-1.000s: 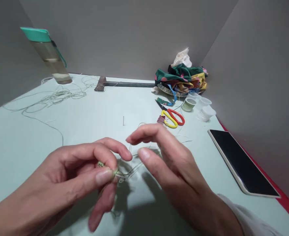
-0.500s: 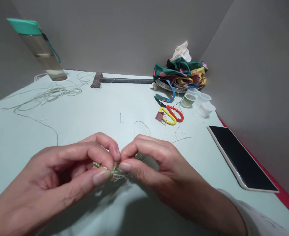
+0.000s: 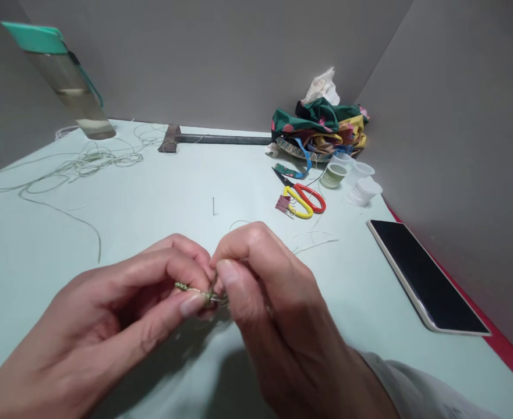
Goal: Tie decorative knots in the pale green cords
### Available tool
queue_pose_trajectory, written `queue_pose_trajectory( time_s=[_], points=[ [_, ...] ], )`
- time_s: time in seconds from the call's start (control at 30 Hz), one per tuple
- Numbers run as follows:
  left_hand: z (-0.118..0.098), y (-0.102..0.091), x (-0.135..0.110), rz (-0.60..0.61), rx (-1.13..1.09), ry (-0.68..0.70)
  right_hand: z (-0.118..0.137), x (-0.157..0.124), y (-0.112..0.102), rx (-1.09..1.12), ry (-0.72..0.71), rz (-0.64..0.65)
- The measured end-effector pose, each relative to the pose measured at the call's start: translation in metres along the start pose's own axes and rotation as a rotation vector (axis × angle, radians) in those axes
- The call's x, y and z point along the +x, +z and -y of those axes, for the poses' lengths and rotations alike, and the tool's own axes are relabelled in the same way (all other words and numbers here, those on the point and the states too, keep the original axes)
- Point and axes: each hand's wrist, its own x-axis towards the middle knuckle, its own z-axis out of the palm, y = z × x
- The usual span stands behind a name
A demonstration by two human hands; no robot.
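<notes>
Between thumb and index finger, my left hand (image 3: 134, 308) pinches a small braided green cord (image 3: 181, 286); its braided end shows beside the index finger. Thin strands come out of the cord on its right, partly covered by my fingers. My right hand (image 3: 265, 297) is closed at the fingertips, pinching a fine green thread (image 3: 213, 285) just where it leaves the braid. Both hands meet close together above the table, the right one raised slightly over the left thumb. A loop of thread (image 3: 239, 223) shows behind the right knuckles.
Scissors (image 3: 304, 201), a nail (image 3: 213, 206), thread spools (image 3: 333, 176) and a hammer (image 3: 221, 139) lie beyond my hands. Loose green cord (image 3: 94, 163) spreads at the left near a water bottle (image 3: 73, 93). A phone (image 3: 426, 276) lies right; a cloth bundle (image 3: 321, 128) sits behind.
My right hand has turned and its knuckles have risen, with thumb and index finger now pointing up at the braid. The left hand keeps its pinch, shifted slightly right.
</notes>
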Motion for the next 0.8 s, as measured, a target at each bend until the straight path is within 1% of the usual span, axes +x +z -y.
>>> queue_pose_trajectory(
  time_s=[0.1, 0.2, 0.3, 0.43, 0.5, 0.57, 0.7, 0.8],
  points=[
    [-0.001, 0.004, -0.003, -0.049, 0.042, 0.038, 0.000, 0.001, 0.002, -0.009, -0.038, -0.010],
    [-0.002, 0.007, -0.006, -0.084, 0.097, 0.074, 0.000, 0.000, 0.001, -0.064, -0.089, -0.024],
    [-0.001, 0.009, -0.007, -0.107, 0.154, 0.088, 0.001, -0.003, 0.001, -0.091, -0.135, -0.029],
    [-0.002, 0.010, -0.009, -0.102, 0.169, 0.137, 0.002, -0.010, 0.005, -0.090, -0.096, -0.105],
    [-0.002, 0.010, -0.011, -0.080, 0.156, 0.130, 0.001, -0.012, 0.006, -0.071, -0.091, -0.125],
    [-0.003, 0.011, -0.012, -0.064, 0.131, 0.105, 0.000, -0.014, 0.007, -0.019, -0.057, -0.127],
    [-0.004, 0.011, -0.013, -0.061, 0.114, 0.090, -0.004, -0.015, 0.007, 0.096, 0.062, -0.159],
    [-0.007, 0.010, -0.011, -0.038, 0.090, 0.074, -0.006, -0.015, 0.011, 0.230, 0.088, -0.152]
  ],
)
